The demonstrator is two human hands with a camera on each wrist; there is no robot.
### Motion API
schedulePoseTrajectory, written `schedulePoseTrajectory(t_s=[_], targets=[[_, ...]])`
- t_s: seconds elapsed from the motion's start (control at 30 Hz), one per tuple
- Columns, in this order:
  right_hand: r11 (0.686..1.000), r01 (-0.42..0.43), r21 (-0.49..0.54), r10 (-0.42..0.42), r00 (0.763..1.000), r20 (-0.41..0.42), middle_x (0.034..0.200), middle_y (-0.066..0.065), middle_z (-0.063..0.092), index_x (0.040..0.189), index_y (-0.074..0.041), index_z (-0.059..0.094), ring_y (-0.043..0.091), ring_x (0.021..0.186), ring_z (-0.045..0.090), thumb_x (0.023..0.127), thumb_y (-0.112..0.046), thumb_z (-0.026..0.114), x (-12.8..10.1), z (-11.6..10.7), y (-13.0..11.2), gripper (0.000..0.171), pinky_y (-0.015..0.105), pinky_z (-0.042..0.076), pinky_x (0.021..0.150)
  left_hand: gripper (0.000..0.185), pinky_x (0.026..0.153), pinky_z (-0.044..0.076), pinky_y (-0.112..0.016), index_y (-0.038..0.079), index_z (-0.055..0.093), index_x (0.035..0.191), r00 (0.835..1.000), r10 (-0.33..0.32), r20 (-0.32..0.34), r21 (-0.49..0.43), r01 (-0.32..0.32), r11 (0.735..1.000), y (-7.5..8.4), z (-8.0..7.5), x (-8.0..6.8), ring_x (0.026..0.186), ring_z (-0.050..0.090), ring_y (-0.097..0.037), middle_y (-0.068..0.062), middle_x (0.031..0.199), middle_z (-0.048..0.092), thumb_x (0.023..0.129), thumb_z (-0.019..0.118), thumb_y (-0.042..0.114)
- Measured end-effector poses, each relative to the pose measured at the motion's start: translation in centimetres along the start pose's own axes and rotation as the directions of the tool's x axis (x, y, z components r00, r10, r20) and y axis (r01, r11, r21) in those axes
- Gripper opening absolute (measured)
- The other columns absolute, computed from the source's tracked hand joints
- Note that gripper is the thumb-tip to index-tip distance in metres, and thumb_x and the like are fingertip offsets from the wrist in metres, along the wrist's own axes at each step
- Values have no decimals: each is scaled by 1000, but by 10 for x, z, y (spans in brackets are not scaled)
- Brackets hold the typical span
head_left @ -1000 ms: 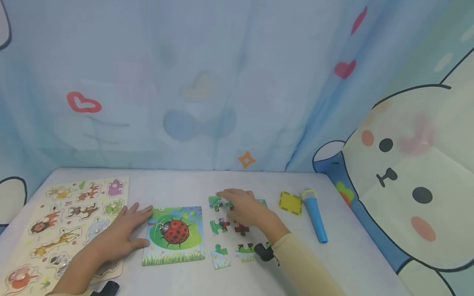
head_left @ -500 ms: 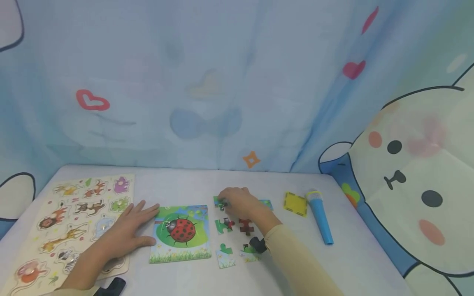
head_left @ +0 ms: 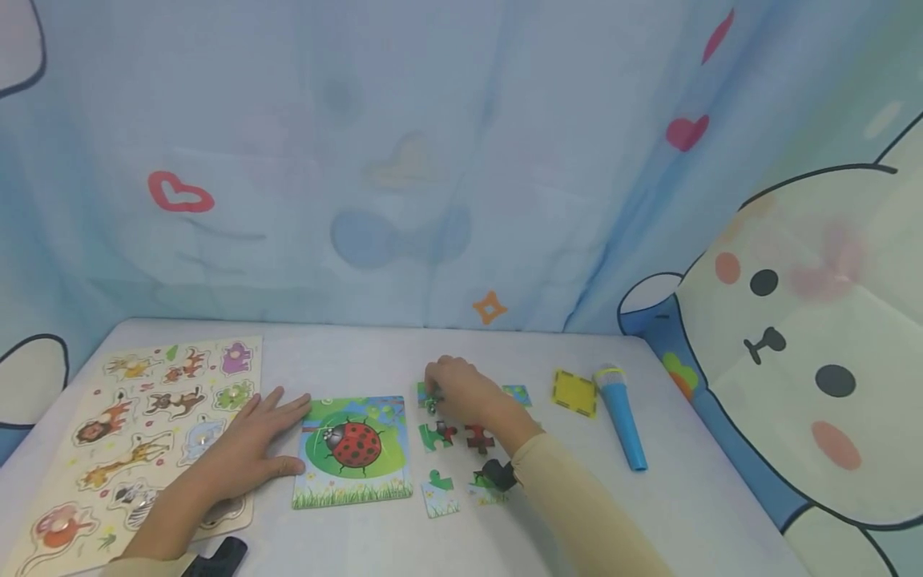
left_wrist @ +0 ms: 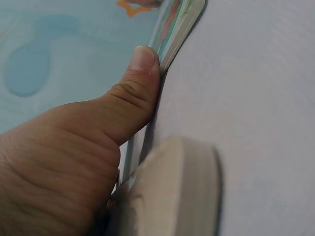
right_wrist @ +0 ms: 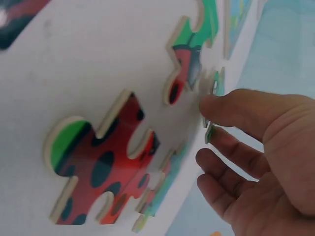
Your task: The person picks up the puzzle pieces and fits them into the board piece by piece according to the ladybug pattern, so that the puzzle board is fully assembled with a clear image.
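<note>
Behind everything, pale-blue cartoon-printed cloth (head_left: 404, 96), softly creased, meeting the back edge of a white, flat tabletop (head_left: 339, 361). At far left on that surface, a cream rectangular board of cut-out animals (head_left: 68, 461), lying flat, with a pinkish-red outlined heart (head_left: 189, 206) printed on the cloth above. Across its right side, a forearm ending in the left hand (head_left: 248, 445): fingers spread and straight, grasping nothing, thumb against the left edge of a square, glossy green-and-blue board with a red ladybug (head_left: 352, 449). Just right of it, loose flat jigsaw pieces in green, red and blue (head_left: 479, 438), set out in spaced rows. Above the far-left part of those rows, the right hand (head_left: 465, 393), thumb and index finger pinching a small green-faced jigsaw piece (right_wrist: 210, 133); mostly hidden from the head view, and impossible to tell whether clear of the tabletop. Over it on the cloth, an orange four-pointed star (head_left: 489, 318). Further right, near the back, a yellow square plastic-looking plate (head_left: 574, 393), then a blue toy microphone with a yellow ring (head_left: 626, 425), lying aslant. At far right, a large white cartoon animal face (head_left: 779, 401) on the side cloth, tilted, with pink cheeks.
</note>
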State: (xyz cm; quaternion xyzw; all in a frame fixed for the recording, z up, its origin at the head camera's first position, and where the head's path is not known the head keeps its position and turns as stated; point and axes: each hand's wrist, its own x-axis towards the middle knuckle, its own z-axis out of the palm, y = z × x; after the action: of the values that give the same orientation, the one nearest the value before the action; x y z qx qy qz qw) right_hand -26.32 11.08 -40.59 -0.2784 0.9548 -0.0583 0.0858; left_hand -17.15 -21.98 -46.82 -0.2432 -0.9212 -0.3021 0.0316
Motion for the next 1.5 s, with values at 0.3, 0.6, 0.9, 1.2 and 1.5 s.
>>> schedulePoseTrajectory(t_s=[0.3, 0.6, 0.9, 1.2, 1.5], targets=[[981, 156, 113, -149, 986, -69, 104, -4, 55, 107, -14, 65, 12, 86, 53, 87, -15, 71, 2, -5, -16, 21, 27, 51, 76, 88, 116, 3, -58, 3, 47, 144, 1000, 1, -3, 5, -1, 1000, -3, 1, 0, 142, 17, -47, -12, 151, 40, 76, 73, 52], [951, 278, 134, -271, 960, -69, 99, -11, 57, 98, -18, 68, 6, 88, 55, 87, -20, 73, 16, 5, -42, 12, 21, 49, 79, 89, 116, 3, -58, 2, 47, 144, 1000, 0, 4, 2, 0, 1000, -2, 2, 3, 142, 16, -47, -13, 152, 39, 75, 74, 52], [919, 385, 88, -385, 923, -19, 99, -11, 64, 97, -17, 74, 3, 95, 57, 87, -22, 75, 34, 15, -70, 11, 16, 48, 85, 88, 116, 3, -58, 3, 47, 143, 1000, 3, -4, 5, -3, 1000, -3, 2, 2, 142, 17, -47, -12, 152, 40, 75, 74, 52], [916, 400, -30, -400, 916, -2, 102, -11, 64, 103, -21, 75, 4, 96, 55, 88, -26, 75, 45, 22, -92, 16, 17, 46, 87, 87, 114, 6, -61, 2, 48, 143, 999, 22, -25, 3, -21, 1000, -2, 1, 0, 141, 19, -49, -13, 150, 41, 77, 72, 53], [918, 386, -88, -389, 921, -19, 108, -7, 63, 109, -24, 75, 9, 100, 53, 89, -27, 72, 50, 25, -102, 20, 19, 47, 84, 88, 116, 3, -59, 5, 47, 144, 1000, -9, -7, -1, 9, 1000, -3, 1, 2, 143, 16, -46, -11, 152, 40, 74, 75, 50]])
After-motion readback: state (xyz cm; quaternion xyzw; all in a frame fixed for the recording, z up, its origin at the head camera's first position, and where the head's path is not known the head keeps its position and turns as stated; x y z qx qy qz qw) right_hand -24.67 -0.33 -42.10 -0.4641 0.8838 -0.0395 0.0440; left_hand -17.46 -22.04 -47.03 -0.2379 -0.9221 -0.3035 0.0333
